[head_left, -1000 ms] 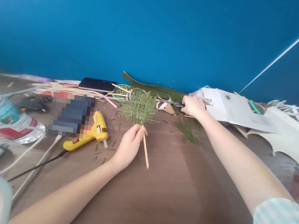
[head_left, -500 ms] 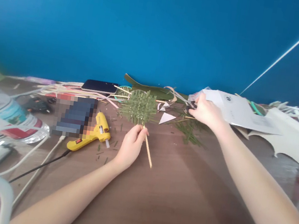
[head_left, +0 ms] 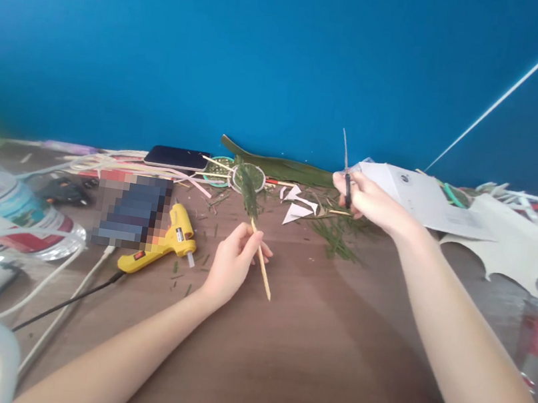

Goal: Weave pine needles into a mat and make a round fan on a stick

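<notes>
You've got a yellow glue gun [head_left: 159, 248] at left on the brown wood-grain surface [head_left: 308, 342], green woven leaf [head_left: 250, 197] on a tan stick [head_left: 259, 269], deep blue wall [head_left: 221, 46] far behind.

Glue gun [head_left: 160, 244] left of stick [head_left: 259, 267]

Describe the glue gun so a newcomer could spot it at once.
Start at the brown table below the blue wall. Left of the left hand, beside a blurred dark patch, lies the glue gun. It is the only bright yellow thing there, with a black cord trailing toward the near left.
</notes>
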Available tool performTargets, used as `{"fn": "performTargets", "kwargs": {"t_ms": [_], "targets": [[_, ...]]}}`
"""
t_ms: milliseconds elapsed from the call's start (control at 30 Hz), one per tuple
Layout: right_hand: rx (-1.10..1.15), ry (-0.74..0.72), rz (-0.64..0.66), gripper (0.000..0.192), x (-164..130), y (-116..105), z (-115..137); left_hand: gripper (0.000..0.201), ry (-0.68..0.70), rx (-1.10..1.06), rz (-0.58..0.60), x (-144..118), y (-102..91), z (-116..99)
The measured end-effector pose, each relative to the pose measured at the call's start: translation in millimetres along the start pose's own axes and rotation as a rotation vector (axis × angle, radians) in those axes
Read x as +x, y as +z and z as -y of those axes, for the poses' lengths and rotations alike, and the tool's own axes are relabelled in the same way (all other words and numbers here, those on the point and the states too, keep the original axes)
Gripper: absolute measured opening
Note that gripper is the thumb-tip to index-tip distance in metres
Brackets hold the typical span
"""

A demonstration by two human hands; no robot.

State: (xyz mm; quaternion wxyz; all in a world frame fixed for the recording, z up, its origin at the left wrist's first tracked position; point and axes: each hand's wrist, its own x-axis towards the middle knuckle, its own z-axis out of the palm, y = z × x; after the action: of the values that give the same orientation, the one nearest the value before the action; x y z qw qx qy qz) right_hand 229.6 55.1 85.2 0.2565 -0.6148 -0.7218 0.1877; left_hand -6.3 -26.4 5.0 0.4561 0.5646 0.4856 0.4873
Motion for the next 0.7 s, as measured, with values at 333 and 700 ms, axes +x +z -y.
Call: {"fn": "performTargets", "kwargs": {"t_ms": [333,700], "targets": [[0.36,-0.2,0.487,0.042,-32.6,22.2,17.8,0.026,0.002,0.043,-0.034,2.3,-2.6,-6.0],[0.221,-0.259,0.518,0.034,-49.4,43.4,32.5,0.026,0.066,0.17,-0.044,-0.2,-4.7,-6.3]]}}
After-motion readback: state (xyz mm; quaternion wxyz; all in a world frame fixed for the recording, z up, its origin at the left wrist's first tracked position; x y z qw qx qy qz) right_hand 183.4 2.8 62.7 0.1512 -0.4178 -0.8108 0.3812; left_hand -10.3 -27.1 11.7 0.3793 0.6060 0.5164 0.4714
